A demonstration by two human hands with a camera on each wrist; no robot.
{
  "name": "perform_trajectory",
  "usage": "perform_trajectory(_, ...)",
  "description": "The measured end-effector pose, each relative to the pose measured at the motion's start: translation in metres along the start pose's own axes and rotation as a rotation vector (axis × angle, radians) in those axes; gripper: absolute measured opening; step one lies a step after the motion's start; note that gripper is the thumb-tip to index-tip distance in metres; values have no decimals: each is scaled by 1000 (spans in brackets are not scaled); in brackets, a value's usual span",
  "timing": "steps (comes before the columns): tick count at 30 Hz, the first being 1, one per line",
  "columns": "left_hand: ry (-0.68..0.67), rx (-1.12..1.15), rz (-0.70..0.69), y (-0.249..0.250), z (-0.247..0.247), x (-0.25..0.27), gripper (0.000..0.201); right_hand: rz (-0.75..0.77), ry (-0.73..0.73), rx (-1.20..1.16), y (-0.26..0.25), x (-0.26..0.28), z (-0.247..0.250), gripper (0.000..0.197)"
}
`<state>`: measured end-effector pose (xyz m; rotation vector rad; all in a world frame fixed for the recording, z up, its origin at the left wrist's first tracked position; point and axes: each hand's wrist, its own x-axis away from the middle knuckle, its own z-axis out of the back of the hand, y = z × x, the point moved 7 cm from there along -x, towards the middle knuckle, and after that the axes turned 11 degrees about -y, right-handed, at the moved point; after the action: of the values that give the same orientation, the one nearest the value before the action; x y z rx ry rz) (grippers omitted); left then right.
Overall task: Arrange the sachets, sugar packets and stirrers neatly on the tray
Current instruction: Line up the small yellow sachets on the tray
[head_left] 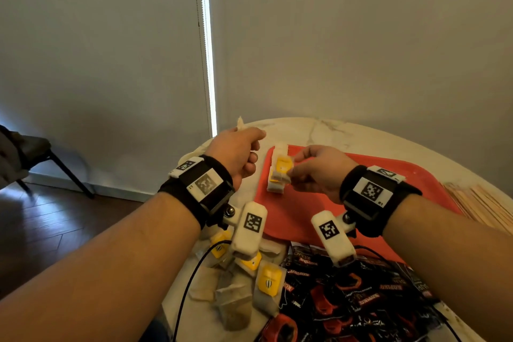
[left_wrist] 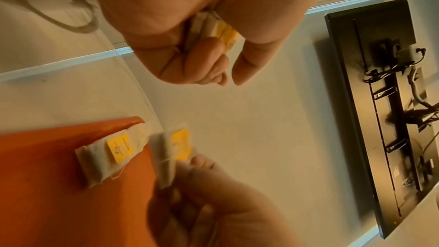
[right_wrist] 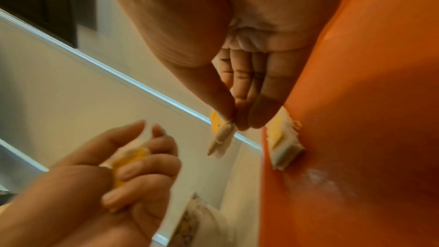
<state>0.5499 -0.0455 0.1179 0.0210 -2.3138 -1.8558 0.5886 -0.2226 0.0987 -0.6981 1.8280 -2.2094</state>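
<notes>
A red tray (head_left: pixel 311 216) lies on the marble table, with a small stack of tea sachets (head_left: pixel 277 172) carrying yellow tags at its far left corner, also seen as sachets (left_wrist: pixel 106 155) and sachets (right_wrist: pixel 282 144) in the wrist views. My right hand (head_left: pixel 294 166) hovers over that corner and pinches a few sachets (right_wrist: pixel 221 138) between thumb and fingertips. My left hand (head_left: pixel 249 147) is raised just left of the tray, fingers curled round a bundle of sachets (left_wrist: pixel 213 27), also visible as a bundle (right_wrist: pixel 133 155).
Loose tea sachets (head_left: pixel 249 280) lie on the table near me, left of a heap of black and red coffee sachets (head_left: pixel 347 294). Wooden stirrers (head_left: pixel 480 203) lie in a pile right of the tray. A chair (head_left: pixel 33 158) stands at the far left.
</notes>
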Motion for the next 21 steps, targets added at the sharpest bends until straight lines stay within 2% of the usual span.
perform_trajectory(5, -6, 36, 31, -1, 7, -4, 5, -149, 2, 90, 27, -9, 0, 22)
perform_trajectory(8, -9, 41, 35, -3, 10, -6, 6, -174, -2, 139, 32, -16, -3, 21)
perform_trajectory(14, -13, 54, 57, -7, 14, -10, 7, -259, -42, 115, 43, -22, -13, 20)
perform_trajectory(21, -20, 65, 85, -9, 13, -10, 10, -290, -44, 82, 45, -21, -10, 15)
